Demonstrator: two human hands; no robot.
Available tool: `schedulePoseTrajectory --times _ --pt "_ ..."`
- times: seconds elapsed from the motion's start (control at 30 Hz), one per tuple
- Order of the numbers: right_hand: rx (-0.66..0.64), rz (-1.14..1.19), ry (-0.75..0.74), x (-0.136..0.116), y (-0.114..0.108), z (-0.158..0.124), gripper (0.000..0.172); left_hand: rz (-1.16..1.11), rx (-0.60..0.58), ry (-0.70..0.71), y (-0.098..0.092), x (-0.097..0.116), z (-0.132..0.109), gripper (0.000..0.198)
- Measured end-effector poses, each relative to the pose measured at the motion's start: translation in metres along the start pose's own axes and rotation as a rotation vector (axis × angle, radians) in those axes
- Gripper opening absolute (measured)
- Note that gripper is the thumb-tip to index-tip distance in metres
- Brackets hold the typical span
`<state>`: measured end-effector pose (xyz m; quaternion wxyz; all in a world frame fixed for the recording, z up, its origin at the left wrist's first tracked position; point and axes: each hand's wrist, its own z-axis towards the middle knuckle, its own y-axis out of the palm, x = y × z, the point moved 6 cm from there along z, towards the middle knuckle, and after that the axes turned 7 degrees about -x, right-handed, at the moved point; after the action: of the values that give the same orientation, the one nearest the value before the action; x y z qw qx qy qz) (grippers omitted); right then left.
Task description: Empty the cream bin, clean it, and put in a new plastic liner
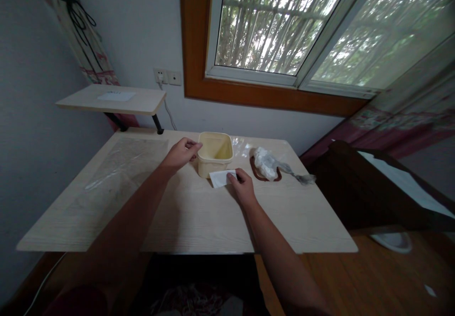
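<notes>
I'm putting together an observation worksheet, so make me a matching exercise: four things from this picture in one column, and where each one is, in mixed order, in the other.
1. Cream plastic tub
2. Small white slip
3. Bunched clear plastic bag
4. Wall sockets

A. On the wall, left of the window
B. Held in the right hand
C. On the table, right of both hands
D. Beside the left hand's fingers

Pairs: 1-D, 2-B, 3-C, 4-A

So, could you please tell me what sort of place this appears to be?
Probably a room in a home, though a small office is possible: there is a pale desk with a raised shelf, a large window with greenery outside, and a tied-back curtain.
</notes>
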<state>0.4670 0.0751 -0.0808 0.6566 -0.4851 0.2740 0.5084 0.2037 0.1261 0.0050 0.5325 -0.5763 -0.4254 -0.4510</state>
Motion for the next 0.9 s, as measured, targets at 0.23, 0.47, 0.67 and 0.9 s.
schedulePoseTrajectory --times 0.23,0.47,0.67,0.9 --pt "0.008 0.066 0.064 0.008 0.000 0.000 0.025 0.109 -0.067 -0.084 0.003 0.002 0.009 0.018" --pt "0.001 0.121 0.089 0.009 0.000 0.000 0.026 0.216 0.065 0.017 -0.014 -0.005 0.009 0.018" --pt "0.016 0.139 0.101 0.012 -0.001 0.000 0.027 0.303 0.218 0.241 -0.028 -0.009 0.002 0.018" --pt "0.086 0.086 0.103 0.013 -0.004 0.001 0.030 0.272 0.289 0.278 -0.028 -0.044 -0.007 0.018"
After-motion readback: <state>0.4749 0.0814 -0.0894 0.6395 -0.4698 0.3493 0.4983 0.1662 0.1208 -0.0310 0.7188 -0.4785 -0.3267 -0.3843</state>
